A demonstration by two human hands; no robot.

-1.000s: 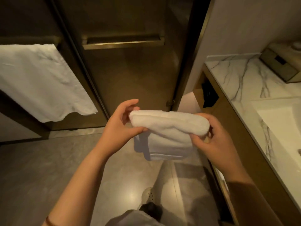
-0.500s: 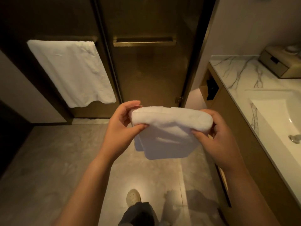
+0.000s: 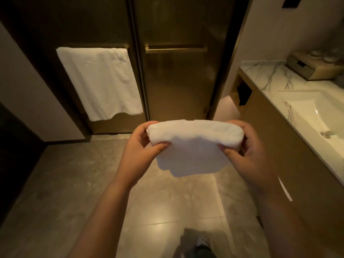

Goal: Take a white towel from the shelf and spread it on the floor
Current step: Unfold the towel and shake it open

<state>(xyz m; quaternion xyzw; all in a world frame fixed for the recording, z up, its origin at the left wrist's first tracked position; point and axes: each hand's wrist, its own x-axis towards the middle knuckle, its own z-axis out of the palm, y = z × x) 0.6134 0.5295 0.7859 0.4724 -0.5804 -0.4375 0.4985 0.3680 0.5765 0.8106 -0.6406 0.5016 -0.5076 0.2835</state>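
While the folded towel (image 3: 193, 146) hangs in the air above the floor (image 3: 55, 183), each hand (left (image 3: 141, 151), right (image 3: 249, 153)) pinches one end, thumb below, fingers (image 3: 235, 123) over the top fold.

Dim warm light, glare on floor (image 3: 163, 226), edges warped.

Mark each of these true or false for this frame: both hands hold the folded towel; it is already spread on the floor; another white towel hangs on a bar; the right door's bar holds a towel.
1. Left hand and right hand both grip the folded towel. True.
2. It lies spread on the floor. False: folded, held in the air.
3. A hanging towel drapes over a bar at left. True.
4. The right door's bar holds a towel. False: bare.
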